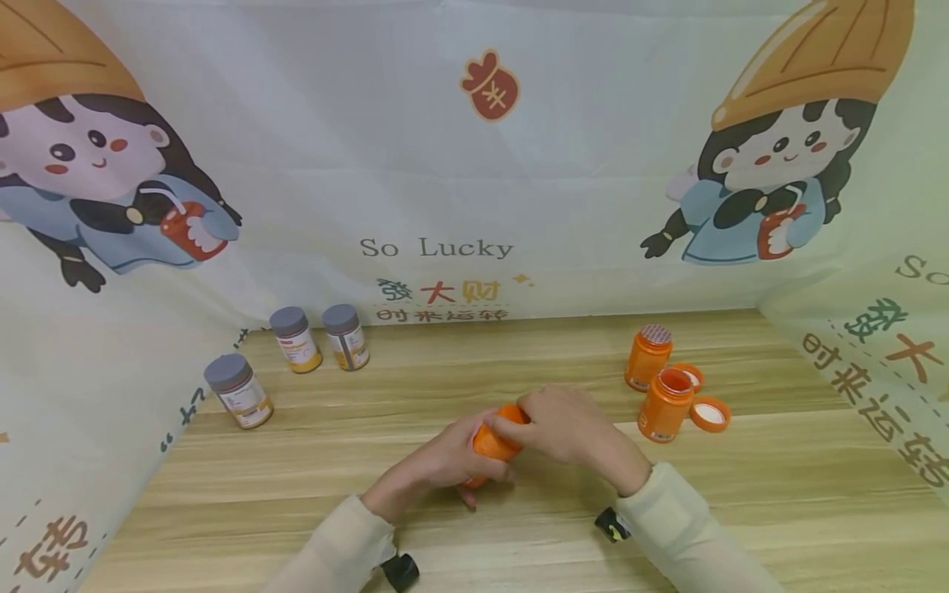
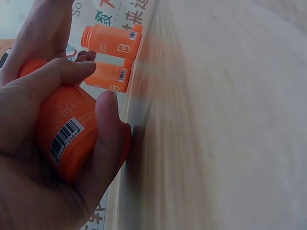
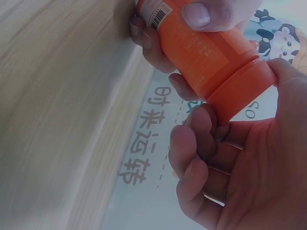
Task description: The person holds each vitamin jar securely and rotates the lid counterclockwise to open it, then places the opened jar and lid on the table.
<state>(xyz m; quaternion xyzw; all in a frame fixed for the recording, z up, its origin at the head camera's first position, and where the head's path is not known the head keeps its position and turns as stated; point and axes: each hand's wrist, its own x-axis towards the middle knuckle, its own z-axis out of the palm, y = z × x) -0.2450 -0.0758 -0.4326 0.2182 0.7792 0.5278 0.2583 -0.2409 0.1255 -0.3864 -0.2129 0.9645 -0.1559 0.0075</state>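
Note:
My left hand (image 1: 450, 453) is wrapped round the body of an orange bottle (image 2: 79, 112), which is held tilted just above the table. A barcode and small print show on its side. With thumb and fingers my right hand (image 1: 567, 427) pinches the orange screw cap (image 3: 242, 91) at the bottle's upper end. The cap sits on the neck; whether it is loose I cannot tell. To the right stand two uncapped orange bottles, a front one (image 1: 663, 412) with its mouth showing and a rear one (image 1: 647, 362) topped by a patterned seal.
Beside those bottles lie two orange caps, the nearer cap (image 1: 710, 414) with its white inside up and the farther cap (image 1: 691, 375) partly hidden. Several grey-lidded jars, one a front jar (image 1: 248, 399), stand at the left. A printed cloth (image 1: 437, 189) walls the wooden table (image 1: 356, 461).

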